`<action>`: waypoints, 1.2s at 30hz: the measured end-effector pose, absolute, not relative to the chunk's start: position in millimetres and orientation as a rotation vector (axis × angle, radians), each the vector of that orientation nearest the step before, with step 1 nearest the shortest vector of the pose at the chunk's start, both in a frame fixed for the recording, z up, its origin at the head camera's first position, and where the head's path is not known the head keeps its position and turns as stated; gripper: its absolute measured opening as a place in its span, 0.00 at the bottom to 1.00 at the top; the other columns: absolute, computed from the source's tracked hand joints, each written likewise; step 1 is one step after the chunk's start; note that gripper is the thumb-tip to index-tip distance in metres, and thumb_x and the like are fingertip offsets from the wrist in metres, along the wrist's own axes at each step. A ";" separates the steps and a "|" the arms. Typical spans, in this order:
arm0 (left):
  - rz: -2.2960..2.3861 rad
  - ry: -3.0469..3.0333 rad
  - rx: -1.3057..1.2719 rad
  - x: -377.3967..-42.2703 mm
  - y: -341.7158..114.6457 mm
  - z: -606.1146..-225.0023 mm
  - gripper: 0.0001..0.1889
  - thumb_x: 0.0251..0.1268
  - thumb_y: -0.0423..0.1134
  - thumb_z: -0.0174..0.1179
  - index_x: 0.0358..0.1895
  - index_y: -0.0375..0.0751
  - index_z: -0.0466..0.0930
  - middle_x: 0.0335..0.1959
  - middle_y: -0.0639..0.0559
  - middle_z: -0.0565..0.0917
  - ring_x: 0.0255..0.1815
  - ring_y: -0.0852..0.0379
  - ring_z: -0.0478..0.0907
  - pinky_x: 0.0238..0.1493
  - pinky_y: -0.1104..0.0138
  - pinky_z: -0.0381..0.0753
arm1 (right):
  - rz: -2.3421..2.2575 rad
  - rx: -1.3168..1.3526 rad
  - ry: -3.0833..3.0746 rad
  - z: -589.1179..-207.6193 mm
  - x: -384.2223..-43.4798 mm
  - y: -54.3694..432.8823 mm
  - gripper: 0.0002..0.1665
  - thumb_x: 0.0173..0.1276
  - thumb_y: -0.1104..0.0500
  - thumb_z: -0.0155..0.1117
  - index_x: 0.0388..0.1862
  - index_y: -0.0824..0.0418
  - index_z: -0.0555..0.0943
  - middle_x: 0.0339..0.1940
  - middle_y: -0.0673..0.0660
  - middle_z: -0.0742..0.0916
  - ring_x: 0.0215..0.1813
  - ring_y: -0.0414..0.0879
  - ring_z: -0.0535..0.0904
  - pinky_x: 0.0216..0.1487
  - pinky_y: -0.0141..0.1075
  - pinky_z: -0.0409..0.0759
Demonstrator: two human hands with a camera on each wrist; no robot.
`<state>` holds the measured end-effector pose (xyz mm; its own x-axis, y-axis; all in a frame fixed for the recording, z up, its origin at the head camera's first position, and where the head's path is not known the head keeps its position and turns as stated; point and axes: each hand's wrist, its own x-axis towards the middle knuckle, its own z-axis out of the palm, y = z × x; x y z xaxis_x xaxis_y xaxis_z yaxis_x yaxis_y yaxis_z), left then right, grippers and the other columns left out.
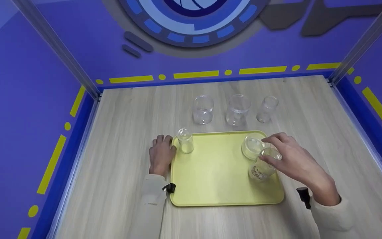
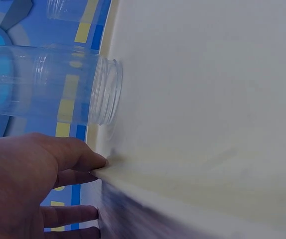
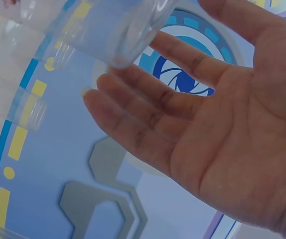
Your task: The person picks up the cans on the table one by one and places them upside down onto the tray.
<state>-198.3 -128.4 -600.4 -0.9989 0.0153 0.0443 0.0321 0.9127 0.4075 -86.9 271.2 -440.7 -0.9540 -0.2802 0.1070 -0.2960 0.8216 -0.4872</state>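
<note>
The left hand (image 1: 162, 154) is at the left edge of a yellow tray (image 1: 211, 172), pinching its rim between thumb and a finger in the left wrist view. Just inside that edge stands a slim clear jar (image 1: 185, 141), its threaded neck (image 2: 105, 92) down against the tray. At the tray's right side is a clear glass (image 1: 260, 170) with a printed pattern. Around its upper end, the right hand (image 1: 293, 159) spreads thumb and fingers; they look fairly straight in the right wrist view. A low clear dish (image 1: 252, 147) sits behind the printed glass.
Behind the tray, a row on the wood-grain table (image 1: 118, 139) holds a clear tumbler (image 1: 203, 111), a wider clear glass (image 1: 238, 111) and a narrow clear jar (image 1: 266, 109). Blue panels (image 1: 88, 39) with metal corner posts enclose the back and sides.
</note>
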 end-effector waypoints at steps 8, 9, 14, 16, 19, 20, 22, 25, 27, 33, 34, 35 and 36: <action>-0.635 -3.027 -0.048 -198.2 -128.5 -600.8 0.18 0.73 0.42 0.62 0.61 0.42 0.84 0.65 0.37 0.77 0.61 0.36 0.75 0.49 0.42 0.81 | 0.833 0.443 -2.981 -437.8 -94.0 276.3 0.26 0.72 0.54 0.75 0.64 0.64 0.81 0.61 0.65 0.81 0.64 0.65 0.77 0.54 0.64 0.78; -0.633 -3.026 -0.050 -198.4 -128.5 -600.9 0.18 0.73 0.42 0.62 0.62 0.42 0.84 0.65 0.37 0.77 0.61 0.36 0.75 0.49 0.42 0.81 | 0.836 0.440 -2.986 -437.6 -95.0 276.7 0.26 0.73 0.54 0.75 0.64 0.64 0.81 0.62 0.65 0.81 0.64 0.66 0.77 0.54 0.64 0.78; -0.630 -3.028 -0.047 -199.2 -128.1 -601.6 0.18 0.73 0.42 0.62 0.62 0.42 0.83 0.64 0.37 0.78 0.60 0.37 0.75 0.49 0.43 0.81 | 0.829 0.433 -2.989 -436.6 -100.9 278.1 0.27 0.73 0.54 0.74 0.65 0.65 0.81 0.62 0.66 0.81 0.65 0.67 0.76 0.57 0.65 0.76; -0.631 -3.026 -0.045 -199.0 -127.9 -601.7 0.18 0.73 0.42 0.62 0.61 0.42 0.83 0.64 0.37 0.78 0.59 0.37 0.75 0.48 0.43 0.81 | 0.817 0.433 -2.987 -436.4 -102.8 278.4 0.26 0.73 0.54 0.74 0.65 0.65 0.81 0.62 0.67 0.81 0.65 0.67 0.76 0.57 0.66 0.76; -0.628 -3.024 -0.046 -198.0 -127.7 -601.3 0.18 0.73 0.42 0.62 0.62 0.42 0.83 0.63 0.38 0.78 0.60 0.37 0.75 0.49 0.42 0.81 | 0.812 0.435 -2.985 -436.1 -105.3 278.5 0.27 0.74 0.53 0.73 0.65 0.65 0.81 0.62 0.67 0.81 0.65 0.68 0.76 0.58 0.66 0.76; -0.624 -3.025 -0.047 -197.6 -127.6 -601.2 0.18 0.73 0.43 0.62 0.62 0.42 0.83 0.63 0.38 0.78 0.60 0.37 0.75 0.49 0.42 0.81 | 0.813 0.434 -2.984 -435.9 -106.0 278.6 0.27 0.74 0.53 0.73 0.65 0.65 0.81 0.62 0.67 0.81 0.65 0.68 0.76 0.58 0.66 0.76; -0.616 -3.027 -0.050 -197.5 -127.3 -601.3 0.18 0.74 0.43 0.62 0.62 0.42 0.83 0.63 0.38 0.78 0.61 0.37 0.75 0.50 0.41 0.81 | 0.814 0.432 -2.980 -435.6 -107.4 278.9 0.27 0.74 0.53 0.73 0.65 0.65 0.81 0.62 0.67 0.81 0.65 0.67 0.76 0.58 0.66 0.76; -0.608 -3.029 -0.050 -197.8 -127.1 -602.4 0.18 0.75 0.43 0.62 0.63 0.42 0.83 0.64 0.38 0.78 0.61 0.37 0.75 0.50 0.41 0.82 | 0.819 0.428 -2.977 -434.9 -109.6 279.6 0.26 0.74 0.53 0.73 0.65 0.66 0.81 0.62 0.68 0.81 0.65 0.68 0.75 0.59 0.66 0.75; -0.605 -3.027 -0.053 -198.3 -127.1 -603.3 0.18 0.74 0.43 0.62 0.63 0.42 0.83 0.64 0.38 0.78 0.61 0.37 0.75 0.50 0.41 0.82 | 0.821 0.427 -2.979 -434.7 -111.3 280.3 0.27 0.75 0.53 0.73 0.65 0.66 0.81 0.63 0.68 0.80 0.66 0.68 0.75 0.60 0.67 0.75; -0.594 -3.028 -0.059 -198.5 -127.4 -603.3 0.19 0.74 0.43 0.63 0.63 0.42 0.83 0.64 0.37 0.78 0.61 0.36 0.76 0.50 0.42 0.82 | 0.825 0.436 -2.972 -434.7 -118.6 282.7 0.27 0.75 0.53 0.72 0.65 0.67 0.80 0.63 0.69 0.80 0.66 0.69 0.74 0.60 0.67 0.74; -0.594 -3.031 -0.056 -198.6 -127.3 -603.0 0.19 0.74 0.43 0.63 0.63 0.42 0.83 0.64 0.37 0.78 0.61 0.36 0.75 0.50 0.42 0.82 | 0.824 0.436 -2.967 -434.8 -119.7 283.2 0.27 0.75 0.54 0.72 0.65 0.67 0.80 0.63 0.69 0.80 0.66 0.69 0.74 0.60 0.67 0.74; -0.594 -3.035 -0.053 -198.9 -127.2 -602.8 0.19 0.74 0.43 0.63 0.63 0.42 0.83 0.64 0.37 0.78 0.61 0.37 0.75 0.50 0.42 0.82 | 0.821 0.434 -2.964 -434.9 -120.9 283.8 0.27 0.75 0.54 0.73 0.65 0.67 0.80 0.62 0.69 0.80 0.66 0.69 0.74 0.60 0.66 0.74; -0.595 -3.037 -0.050 -199.0 -127.0 -602.4 0.19 0.74 0.43 0.63 0.64 0.42 0.83 0.65 0.37 0.78 0.61 0.37 0.75 0.50 0.42 0.82 | 0.822 0.432 -2.963 -434.8 -122.1 284.3 0.27 0.75 0.54 0.72 0.66 0.67 0.80 0.62 0.69 0.80 0.66 0.69 0.74 0.60 0.67 0.74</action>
